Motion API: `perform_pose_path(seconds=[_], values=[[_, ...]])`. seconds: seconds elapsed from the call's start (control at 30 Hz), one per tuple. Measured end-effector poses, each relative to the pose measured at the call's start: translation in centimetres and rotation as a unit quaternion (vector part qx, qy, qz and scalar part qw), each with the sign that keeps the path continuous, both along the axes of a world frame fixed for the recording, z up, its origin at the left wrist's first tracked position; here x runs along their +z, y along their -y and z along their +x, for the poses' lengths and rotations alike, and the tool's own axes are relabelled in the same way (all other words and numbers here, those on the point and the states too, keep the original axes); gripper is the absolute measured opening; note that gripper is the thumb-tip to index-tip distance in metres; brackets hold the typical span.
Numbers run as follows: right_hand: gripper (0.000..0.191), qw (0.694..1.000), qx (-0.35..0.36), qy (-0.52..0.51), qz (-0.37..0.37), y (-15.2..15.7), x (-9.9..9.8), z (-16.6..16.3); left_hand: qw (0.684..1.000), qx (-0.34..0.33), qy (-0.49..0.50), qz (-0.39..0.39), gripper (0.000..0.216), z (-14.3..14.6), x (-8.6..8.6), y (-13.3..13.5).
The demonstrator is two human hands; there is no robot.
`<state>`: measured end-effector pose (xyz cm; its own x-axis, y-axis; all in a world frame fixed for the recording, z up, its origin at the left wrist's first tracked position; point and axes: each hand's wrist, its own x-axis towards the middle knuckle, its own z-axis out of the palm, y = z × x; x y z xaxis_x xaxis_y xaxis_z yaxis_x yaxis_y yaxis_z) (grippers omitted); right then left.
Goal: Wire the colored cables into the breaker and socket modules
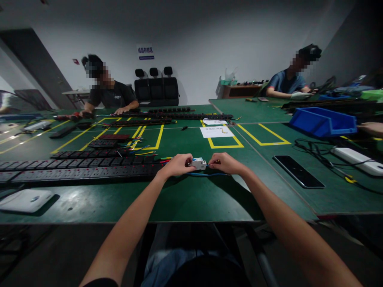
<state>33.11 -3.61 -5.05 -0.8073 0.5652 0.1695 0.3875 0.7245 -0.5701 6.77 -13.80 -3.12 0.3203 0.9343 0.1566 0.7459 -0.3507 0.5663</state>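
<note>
White circuit breaker [200, 164] held mid-frame above the green bench [185, 207]
Left hand [177, 164] grips it; right hand [226, 163] pinches a thin piece [208, 165] beside it. Black power strips [80, 172] crowd the left, smartphone [299, 171] right, blue bin [317, 126] upper right.

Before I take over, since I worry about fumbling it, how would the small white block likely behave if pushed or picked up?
The white block is probably light, being small enough for the left hand to hold by one end. Its boxy shape should make it slide rather than roll. Its hard-looking casing suggests little flex when squeezed.
</note>
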Motion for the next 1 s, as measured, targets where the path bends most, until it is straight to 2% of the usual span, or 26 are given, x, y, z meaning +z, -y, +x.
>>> perform_pose_path(seconds=[1.0], values=[[0.019, 1.0, 0.004, 0.019, 0.003, 0.02, -0.27, -0.11, 1.0, -0.011, -0.01, 0.003, 0.027, -0.07, 0.02, -0.05]])
